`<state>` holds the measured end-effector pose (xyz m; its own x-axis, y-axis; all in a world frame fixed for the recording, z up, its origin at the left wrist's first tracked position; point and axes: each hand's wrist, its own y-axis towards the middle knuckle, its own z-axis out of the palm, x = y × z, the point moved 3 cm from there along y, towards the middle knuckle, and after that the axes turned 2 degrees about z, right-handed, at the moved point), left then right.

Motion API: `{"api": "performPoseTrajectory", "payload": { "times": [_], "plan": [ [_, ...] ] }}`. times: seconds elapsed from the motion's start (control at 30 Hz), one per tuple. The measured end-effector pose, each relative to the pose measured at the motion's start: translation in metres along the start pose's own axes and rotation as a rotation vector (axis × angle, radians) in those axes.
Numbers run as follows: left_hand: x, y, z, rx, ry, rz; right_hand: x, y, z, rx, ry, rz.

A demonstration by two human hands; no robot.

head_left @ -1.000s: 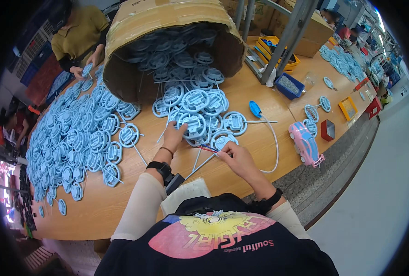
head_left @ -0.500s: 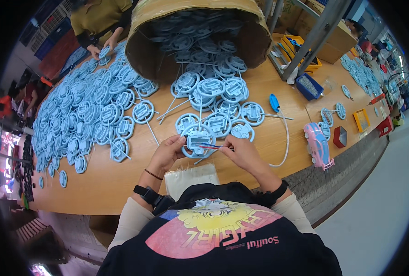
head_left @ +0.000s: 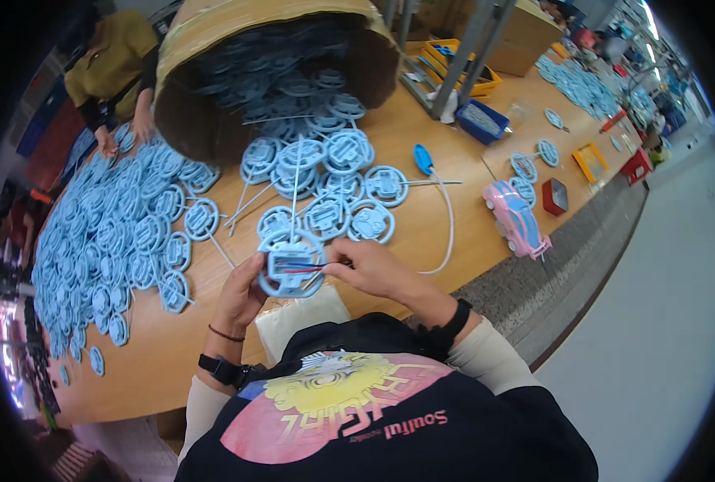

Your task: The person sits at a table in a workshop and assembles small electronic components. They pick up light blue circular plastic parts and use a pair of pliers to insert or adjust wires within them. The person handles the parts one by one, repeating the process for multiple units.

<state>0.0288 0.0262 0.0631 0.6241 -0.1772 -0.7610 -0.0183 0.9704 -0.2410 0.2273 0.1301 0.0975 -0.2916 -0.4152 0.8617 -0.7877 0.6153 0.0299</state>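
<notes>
A light-blue plastic wheel-shaped part [head_left: 295, 290], with a boxed recess in its middle and a thin stem pointing away from me, is held over the table's near edge. My left hand [head_left: 242, 296] grips its left rim between thumb and fingers. At its right side my right hand [head_left: 371, 265] is closed in a pinch on thin red and blue strands [head_left: 305, 268] that look like wires. These strands run across the recess. Just beyond lie several similar parts [head_left: 327, 215]. A pale flat sheet [head_left: 299, 316] lies below my hands, partly hidden by my shirt.
A tipped brown drum [head_left: 182, 44] spills blue parts; a large pile [head_left: 108, 245] spreads left. Another person's hands [head_left: 124, 138] work behind it. Rightward are a blue oval piece [head_left: 423, 158] with white cord, a pink toy car [head_left: 516, 218], a blue bin [head_left: 482, 120] and a metal post [head_left: 462, 68].
The view has shifted, so the table scene sits farther left and is turned. Both my hands keep hold of the part and the strands; the part's recess now faces me more squarely.
</notes>
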Motion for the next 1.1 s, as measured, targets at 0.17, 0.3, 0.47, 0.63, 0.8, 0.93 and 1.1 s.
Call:
{"api": "performPoseTrajectory", "payload": {
  "times": [0.17, 0.3, 0.47, 0.63, 0.8, 0.93, 1.1],
  "plan": [
    [0.008, 0.003, 0.016, 0.007, -0.152, -0.081, -0.001, -0.001, 0.009, 0.014, -0.045, -0.026],
    [0.015, -0.005, 0.011, -0.035, 0.044, -0.089, -0.003, -0.001, 0.01, -0.008, -0.103, -0.04],
    [0.009, -0.008, 0.007, 0.0, -0.07, -0.058, 0.001, 0.0, 0.019, -0.019, -0.062, -0.056],
    [0.01, -0.005, -0.007, 0.016, -0.093, -0.042, 0.007, 0.007, 0.019, 0.013, -0.068, -0.068],
    [0.003, 0.004, -0.077, -0.145, -0.169, 0.087, -0.013, 0.019, 0.03, 0.02, -0.125, 0.06],
    [-0.067, 0.015, -0.116, -0.284, -0.568, 0.535, -0.032, 0.013, 0.006, -0.1, -0.098, 0.188],
    [-0.041, 0.073, -0.132, -0.341, 0.24, 0.078, -0.046, 0.012, -0.003, -0.15, -0.019, 0.233]
  ]
}}
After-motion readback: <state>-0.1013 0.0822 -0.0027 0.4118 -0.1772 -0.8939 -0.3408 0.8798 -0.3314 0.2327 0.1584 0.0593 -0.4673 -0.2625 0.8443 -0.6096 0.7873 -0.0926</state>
